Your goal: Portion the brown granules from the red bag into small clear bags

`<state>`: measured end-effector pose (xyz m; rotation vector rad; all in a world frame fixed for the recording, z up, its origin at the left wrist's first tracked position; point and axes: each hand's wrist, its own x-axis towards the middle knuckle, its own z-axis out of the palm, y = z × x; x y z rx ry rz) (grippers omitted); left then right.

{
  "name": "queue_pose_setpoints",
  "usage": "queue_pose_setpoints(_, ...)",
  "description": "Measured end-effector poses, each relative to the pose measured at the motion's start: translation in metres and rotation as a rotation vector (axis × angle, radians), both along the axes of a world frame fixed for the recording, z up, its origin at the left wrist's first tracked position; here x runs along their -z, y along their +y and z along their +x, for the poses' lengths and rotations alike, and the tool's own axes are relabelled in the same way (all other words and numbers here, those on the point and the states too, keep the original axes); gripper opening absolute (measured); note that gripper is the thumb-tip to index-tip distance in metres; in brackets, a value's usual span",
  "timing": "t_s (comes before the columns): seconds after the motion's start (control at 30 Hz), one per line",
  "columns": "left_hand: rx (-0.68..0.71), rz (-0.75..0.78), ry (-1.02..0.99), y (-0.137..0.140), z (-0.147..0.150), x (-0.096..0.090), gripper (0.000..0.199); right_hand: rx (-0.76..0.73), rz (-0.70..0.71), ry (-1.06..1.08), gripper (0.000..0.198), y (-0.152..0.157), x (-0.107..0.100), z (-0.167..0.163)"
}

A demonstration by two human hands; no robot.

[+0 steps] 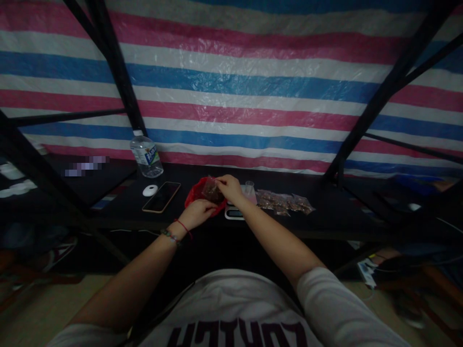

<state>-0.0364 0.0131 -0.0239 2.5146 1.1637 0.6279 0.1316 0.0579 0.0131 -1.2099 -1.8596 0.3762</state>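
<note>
Two hands are at work over the worktop (213, 172). Your right hand (230, 188) pinches the upper part of a clear packet (213, 190) with brown contents, located at the mouth of the red bag (193, 191). Your left hand (198, 213) lies with bent fingers at the red bag's near edge; whether it grips the plastic cannot be told. Beneath your right wrist stands a scale (234, 213) bearing a clear cup (249, 186); filled packets (284, 202) lie just right of that hand. Recommended: keep the packet's top upright and your pinch firm, steady the red bag's rim with the left, hold both over its mouth so spillage is caught, and keep your right forearm off the scale.
</note>
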Motion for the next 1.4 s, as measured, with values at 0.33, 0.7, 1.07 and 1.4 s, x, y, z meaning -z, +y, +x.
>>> queue_pose_setpoints(0.33, -0.085, 0.119, -0.025, -0.002, 0.005, 0.004, 0.029, 0.012, 0.081, -0.090, 0.020, 0.010, -0.017, -0.008)
queue_pose_setpoints(0.7, -0.156, 0.142, -0.075, -0.006, 0.006, 0.001, 0.033, 0.113, 0.061, -0.113, 0.021, 0.007, -0.014, -0.006)
queue_pose_setpoints(1.07, -0.340, 0.089, -0.293, -0.003, 0.002, 0.000, 0.045, -0.044, -0.339, 0.626, 0.016, 0.007, 0.002, 0.003)
queue_pose_setpoints(1.4, -0.220, -0.332, -0.958, -0.005, 0.012, -0.008, 0.044, -0.232, -0.605, 0.928, 0.031, -0.054, 0.021, 0.023)
